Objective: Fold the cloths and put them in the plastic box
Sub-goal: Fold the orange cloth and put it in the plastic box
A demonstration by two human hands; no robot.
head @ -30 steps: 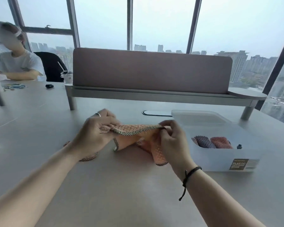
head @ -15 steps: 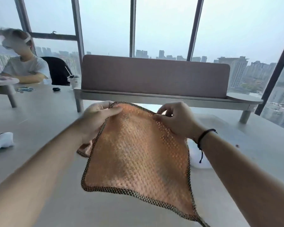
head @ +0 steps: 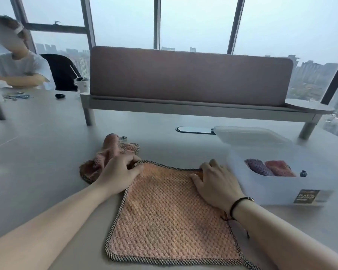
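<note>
Far left: a seated person (head: 18, 69) in a white shirt is leaning on the desk (head: 37, 137); a dark chair (head: 61, 73) is standing just behind.
Pink cloth (head: 107, 156): lying crumpled on the desk, just left of the orange cloth and behind the left hand.
Left hand (head: 118, 172): fingers are curling over the orange cloth's far left corner and pinching its checked edge.
Orange cloth (head: 170, 217): lying spread flat on the desk between both forearms; its edges are showing a checked trim.
Right hand (head: 216, 182): resting on the far right corner; the fingers are bending at that edge, gripping it.
Box (head: 281, 190): sitting open on the desk, near the right hand; it is holding two rolled cloths, one purple (head: 257, 167), one red (head: 279, 168); its lid (head: 246, 135) is lying just behind.
Back: a brown divider (head: 189, 75) is standing across the desk.
</note>
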